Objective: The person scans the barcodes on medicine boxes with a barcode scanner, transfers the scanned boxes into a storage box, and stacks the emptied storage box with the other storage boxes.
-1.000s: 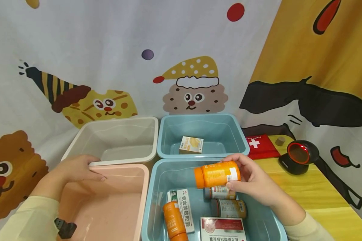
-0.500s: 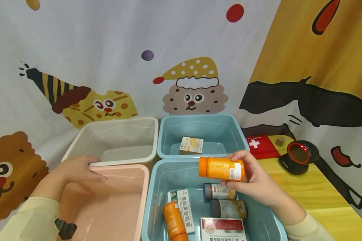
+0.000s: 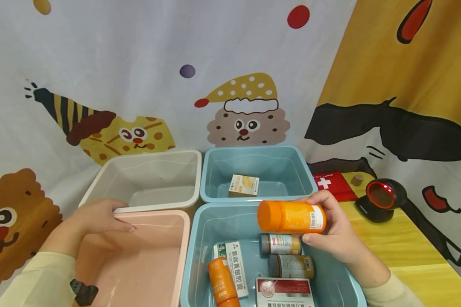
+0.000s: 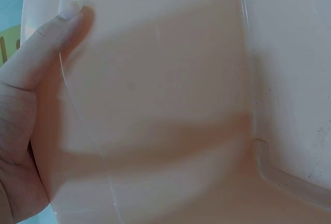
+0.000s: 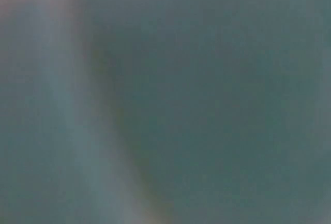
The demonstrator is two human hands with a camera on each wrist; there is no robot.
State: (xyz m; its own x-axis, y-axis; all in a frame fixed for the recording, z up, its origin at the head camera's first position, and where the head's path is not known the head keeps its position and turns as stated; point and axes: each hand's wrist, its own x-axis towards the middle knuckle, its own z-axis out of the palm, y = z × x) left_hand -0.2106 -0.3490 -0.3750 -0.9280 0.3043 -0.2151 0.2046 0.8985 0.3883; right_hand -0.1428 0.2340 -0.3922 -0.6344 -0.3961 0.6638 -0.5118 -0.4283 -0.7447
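In the head view my right hand (image 3: 336, 232) holds an orange pill bottle (image 3: 297, 217) sideways above the front blue bin (image 3: 195, 238), its cap toward the left and a barcode label near my fingers. My left hand (image 3: 101, 217) grips the back rim of the pink bin (image 3: 183, 247), thumb on the inner wall, fingers over the edge by the grey bin. The left wrist view shows that thumb (image 4: 44, 48) against the pink wall. Below the held bottle, a second orange bottle (image 3: 223, 281), two brown bottles (image 3: 292, 266) and two medicine boxes (image 3: 284, 292) lie in the blue bin.
A grey bin (image 3: 197, 179) and another blue bin (image 3: 309, 179) stand behind, the latter with a small box (image 3: 244, 186) in it. To the right are a red first-aid pouch (image 3: 332, 186) and a black scanner (image 3: 380, 200) with a red-lit ring. The right wrist view is blurred.
The orange bottle in my right hand has moved right and closer to the camera, its cap end turning toward me and its barcode label shifting. My left hand has stayed put.
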